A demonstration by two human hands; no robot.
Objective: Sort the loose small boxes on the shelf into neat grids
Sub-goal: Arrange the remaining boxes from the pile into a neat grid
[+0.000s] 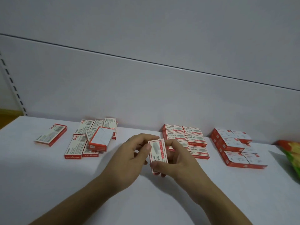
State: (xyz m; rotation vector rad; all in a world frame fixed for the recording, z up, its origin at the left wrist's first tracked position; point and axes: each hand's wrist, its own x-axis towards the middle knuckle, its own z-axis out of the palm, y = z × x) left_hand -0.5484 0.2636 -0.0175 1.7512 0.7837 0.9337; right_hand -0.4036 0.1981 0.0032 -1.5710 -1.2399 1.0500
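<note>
Hovering over shelf (48, 176), box (158, 151) held by both hands: left hand (129, 155) grip pinched on top, right hand (180, 161) grip on bottom. Loose pile (100, 138) at left, grid (194, 138) behind.

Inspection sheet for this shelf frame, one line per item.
Surface: white shelf.
Job's things: held box in mid-frame; loose pile at left, boxes overlapping; lone box far left; centre grid and right grid tidy.
Clutter: green-red packet at right edge.
Grippers: left hand and right hand both pinch the held box.
Cables: nothing seen.
Surroundings: white back panel; slotted upright at left.
</note>
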